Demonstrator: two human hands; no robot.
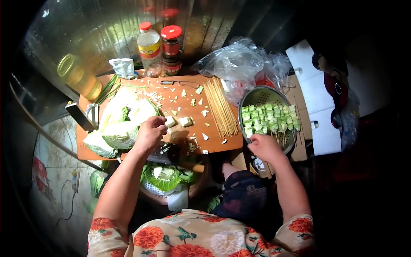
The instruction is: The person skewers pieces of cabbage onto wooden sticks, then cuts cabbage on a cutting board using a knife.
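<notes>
My left hand (151,133) hovers over the cutting board with loosely curled, parted fingers. Its fingertips are close to a cut cabbage piece (170,121), and I see nothing held in it. Cabbage halves (122,128) lie to its left. Below it a cleaver (165,153), its handle to the right, rests at the board's front edge. My right hand (264,147) is at the front left rim of a metal colander (253,97), fingers pinched on the end of a skewer, mostly hidden by the fingers. Skewered cabbage pieces (270,118) lie in rows inside the colander.
Bare bamboo sticks (220,107) lie along the right of the wooden board (188,90). Behind it stand a red-capped bottle (149,49), stacked jars (172,47) and plastic bags (235,60). A yellowish jar (81,79) and a phone (80,116) are at left. Cabbage leaves (165,176) fill a basket below.
</notes>
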